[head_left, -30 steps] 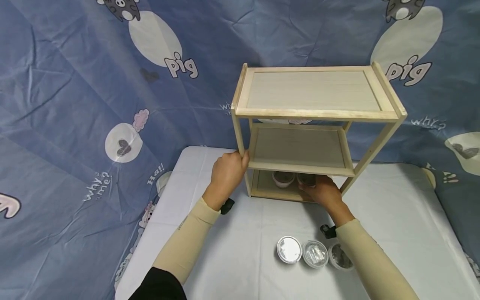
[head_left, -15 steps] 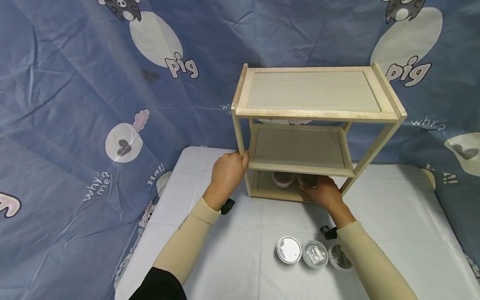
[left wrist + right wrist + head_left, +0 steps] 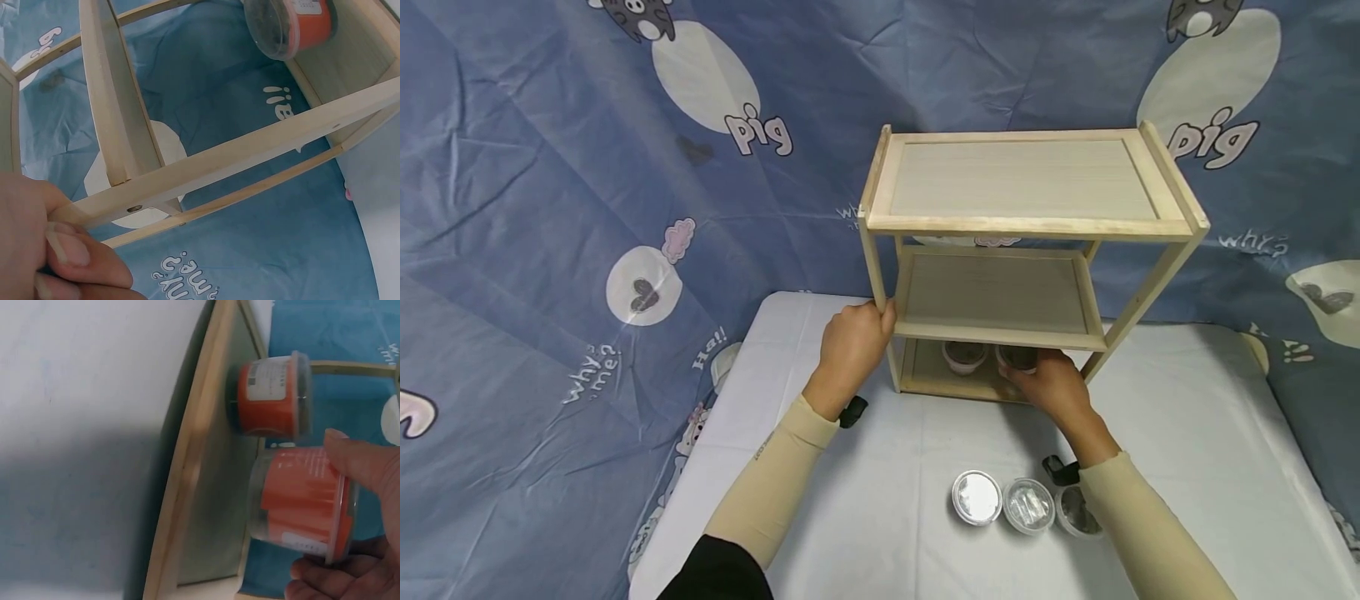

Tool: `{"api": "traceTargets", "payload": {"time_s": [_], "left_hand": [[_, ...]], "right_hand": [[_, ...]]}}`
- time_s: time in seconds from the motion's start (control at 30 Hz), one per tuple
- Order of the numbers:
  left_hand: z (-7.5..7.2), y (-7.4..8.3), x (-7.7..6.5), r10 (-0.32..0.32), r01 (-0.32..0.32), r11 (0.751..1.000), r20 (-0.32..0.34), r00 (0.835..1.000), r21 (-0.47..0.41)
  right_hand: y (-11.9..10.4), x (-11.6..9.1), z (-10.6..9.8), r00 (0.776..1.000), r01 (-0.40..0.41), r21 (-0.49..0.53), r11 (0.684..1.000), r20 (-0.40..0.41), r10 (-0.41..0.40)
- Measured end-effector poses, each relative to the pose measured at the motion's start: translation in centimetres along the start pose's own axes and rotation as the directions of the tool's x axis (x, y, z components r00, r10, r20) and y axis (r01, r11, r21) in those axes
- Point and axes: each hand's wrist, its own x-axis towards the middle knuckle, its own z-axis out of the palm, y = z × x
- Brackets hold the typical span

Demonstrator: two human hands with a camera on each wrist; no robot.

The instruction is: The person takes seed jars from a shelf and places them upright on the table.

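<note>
A small three-tier wooden shelf (image 3: 1000, 333) stands on the white-covered table. My left hand (image 3: 857, 343) grips its front left post (image 3: 250, 144), just below the middle tier. Under that tier, my right hand (image 3: 1051, 385) holds a clear plastic tub (image 3: 300, 503) with an orange label, its thumb and fingers round the lid end. This tub is at the bottom tier; whether its base touches the board cannot be told. A second, similar tub (image 3: 269, 397) sits to its left on the bottom tier, also seen as an orange-labelled tub (image 3: 294, 25) in the left wrist view.
Nearer to me on the table (image 3: 880, 517), three lidded round tubs stand in a row: a left tub (image 3: 977, 497), a middle tub (image 3: 1028, 506) and a right tub (image 3: 1077, 510) partly behind the right sleeve. A blue patterned cloth (image 3: 820, 75) hangs behind and to the left.
Very little differs. The right wrist and forearm have shifted slightly, and a bit more of the held tub shows. The left hand keeps its grip on the post.
</note>
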Motion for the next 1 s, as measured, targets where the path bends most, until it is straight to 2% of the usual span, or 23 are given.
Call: {"api": "traceTargets", "payload": {"time_s": [0.37,0.57,1.0], "left_hand": [[-0.2,0.0,0.1,-0.011,0.011,1.000,0.011,1.000,0.002],[-0.1,-0.1,0.0,0.008,-0.008,1.000,0.020,1.000,-0.001],[-0.2,0.0,0.0,-0.004,0.004,1.000,0.014,1.000,-0.005]], "right_hand": [[-0.7,-1.6,-0.9,0.999,0.034,0.005,0.999,-0.017,-0.034],[-1.2,-2.9,-1.2,0.996,0.081,0.033,0.996,-0.035,-0.080],[-2.9,-5.3,-2.2,0.981,0.189,0.061,0.980,-0.055,-0.186]]}}
